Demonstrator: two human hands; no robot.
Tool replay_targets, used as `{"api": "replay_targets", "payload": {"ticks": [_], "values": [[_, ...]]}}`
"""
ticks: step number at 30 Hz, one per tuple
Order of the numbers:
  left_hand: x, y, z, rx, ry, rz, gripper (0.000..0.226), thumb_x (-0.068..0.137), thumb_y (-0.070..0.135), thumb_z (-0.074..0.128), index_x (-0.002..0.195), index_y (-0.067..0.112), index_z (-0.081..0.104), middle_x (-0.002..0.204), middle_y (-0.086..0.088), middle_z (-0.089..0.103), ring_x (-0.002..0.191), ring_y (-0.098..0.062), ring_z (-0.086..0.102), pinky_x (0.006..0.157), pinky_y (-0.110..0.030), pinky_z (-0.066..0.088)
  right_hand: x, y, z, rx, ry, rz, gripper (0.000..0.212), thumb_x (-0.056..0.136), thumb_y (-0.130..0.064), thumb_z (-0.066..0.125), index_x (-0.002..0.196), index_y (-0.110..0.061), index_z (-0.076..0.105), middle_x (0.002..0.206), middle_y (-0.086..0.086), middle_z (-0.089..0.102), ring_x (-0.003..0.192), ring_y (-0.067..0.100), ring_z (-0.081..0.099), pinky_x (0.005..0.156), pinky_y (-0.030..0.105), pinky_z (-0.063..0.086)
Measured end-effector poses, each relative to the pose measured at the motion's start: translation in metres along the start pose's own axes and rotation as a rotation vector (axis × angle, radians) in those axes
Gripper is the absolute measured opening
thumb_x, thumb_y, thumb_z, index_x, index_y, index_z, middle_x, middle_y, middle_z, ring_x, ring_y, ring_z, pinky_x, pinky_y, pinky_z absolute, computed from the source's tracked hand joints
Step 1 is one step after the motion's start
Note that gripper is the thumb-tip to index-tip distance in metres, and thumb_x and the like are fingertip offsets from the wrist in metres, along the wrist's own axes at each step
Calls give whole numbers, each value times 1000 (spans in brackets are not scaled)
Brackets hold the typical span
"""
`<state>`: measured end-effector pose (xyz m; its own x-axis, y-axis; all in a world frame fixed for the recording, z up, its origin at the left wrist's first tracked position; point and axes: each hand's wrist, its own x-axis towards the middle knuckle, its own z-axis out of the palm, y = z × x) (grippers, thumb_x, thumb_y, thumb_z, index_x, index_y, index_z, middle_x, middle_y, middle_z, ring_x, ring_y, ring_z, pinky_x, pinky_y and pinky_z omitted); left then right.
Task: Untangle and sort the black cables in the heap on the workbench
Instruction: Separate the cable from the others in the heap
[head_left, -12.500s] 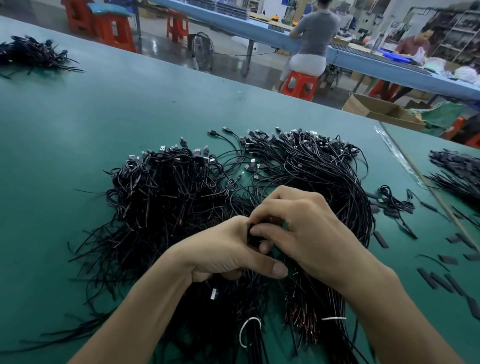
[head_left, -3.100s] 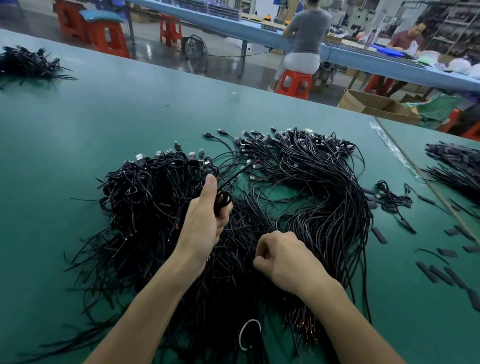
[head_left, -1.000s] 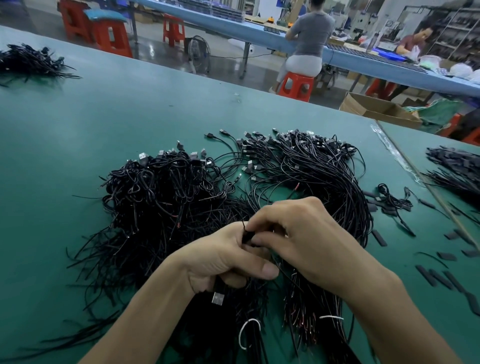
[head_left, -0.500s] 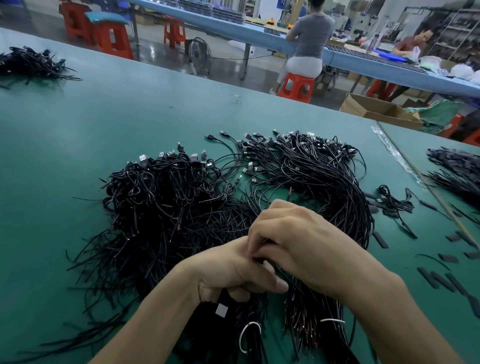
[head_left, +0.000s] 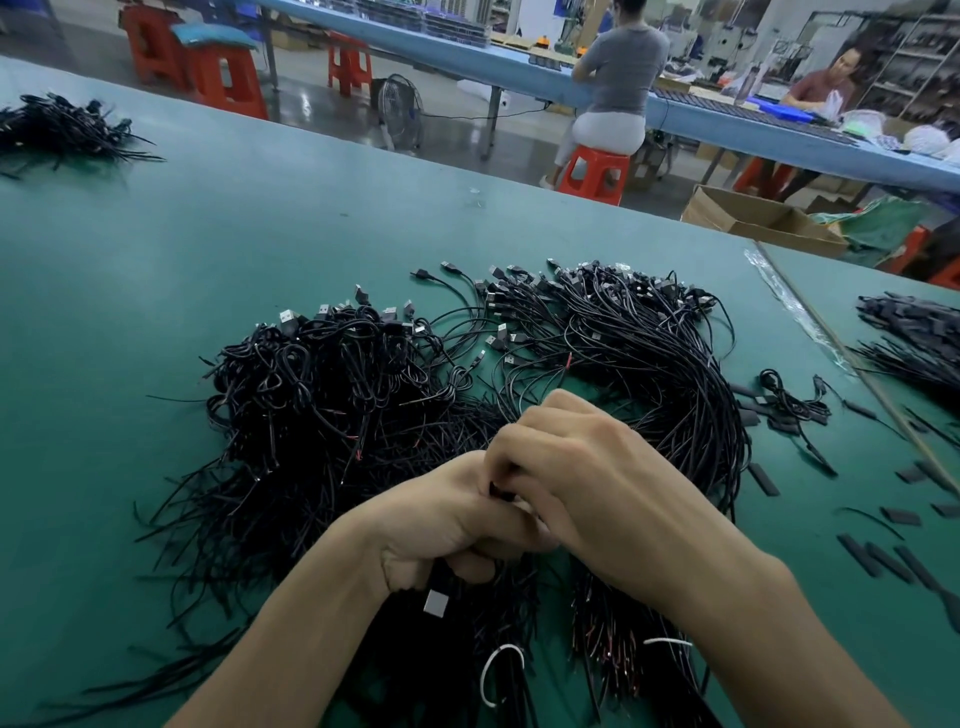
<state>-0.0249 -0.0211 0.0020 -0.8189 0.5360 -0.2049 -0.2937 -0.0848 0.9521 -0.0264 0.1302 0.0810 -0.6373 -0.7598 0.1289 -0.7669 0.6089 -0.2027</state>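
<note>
No shift across the green counter (head_left: 260, 234): same spread of the heap of black cables (head_left: 441, 431), with a knotted mound (head_left: 322, 384) at 10 o'clock and a combed, curving sheaf (head_left: 660, 353) at 1 o'clock. Well apart at the far 10 o'clock corner, a smaller pile (head_left: 57, 130); at 3 o'clock, loose black sleeves (head_left: 878, 558).

Over the middle of the heap, brought together after being parted three seconds ago: left grip (head_left: 447, 525), down from the knotted mound and now clenched round one cable (head_left: 496, 491), knuckle to knuckle with right grip (head_left: 587, 467), curled and pinching that same strand at the meeting point. Hardly any movement in the last half second.

Hanging below the left fist at 6 o'clock, a silver USB plug (head_left: 435, 604), a little lower than a second ago.

Judged from this: a single cable drawn clear of the tangle and being gathered for sorting, with most of the heap not yet worked.

No brand, label or readable writing anywhere.
</note>
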Motion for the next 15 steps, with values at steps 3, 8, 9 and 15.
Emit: {"api": "replay_targets", "payload": {"ticks": [3, 8, 9, 15], "values": [[0, 2, 1, -158, -43, 30, 24, 66, 5, 63, 86, 12, 51, 59, 5, 34, 50, -6, 25, 40, -15, 22, -1, 4, 3, 84, 93, 21, 13, 92, -13, 60, 95, -23, 52, 81, -14, 53, 85, 12, 46, 71, 29, 44], [5, 6, 6, -581, -59, 135, 8, 74, 10, 52, 80, 12, 56, 68, -1, 47, 54, -10, 43, 44, -20, 37, -6, 13, 11, 242, 324, 175, 22, 93, -11, 64, 89, -25, 48, 76, -12, 58, 78, 8, 57, 65, 27, 46], [5, 5, 6, -574, -50, 165, 9, 79, 12, 51, 85, 11, 57, 70, -2, 51, 57, -11, 48, 47, -22, 41, -7, 13, 12, 287, 361, 203, 23, 93, -10, 65, 88, -25, 49, 73, -10, 61, 73, 9, 62, 63, 26, 48], [10, -2, 3, -362, 103, 331, 23, 89, 14, 65, 109, 5, 57, 91, -8, 64, 83, -17, 62, 76, -28, 56, -3, 10, 14, 416, 580, 297, 28, 88, -6, 71, 80, -25, 53, 75, -7, 62, 65, 11, 61, 52, 14, 47]]}}
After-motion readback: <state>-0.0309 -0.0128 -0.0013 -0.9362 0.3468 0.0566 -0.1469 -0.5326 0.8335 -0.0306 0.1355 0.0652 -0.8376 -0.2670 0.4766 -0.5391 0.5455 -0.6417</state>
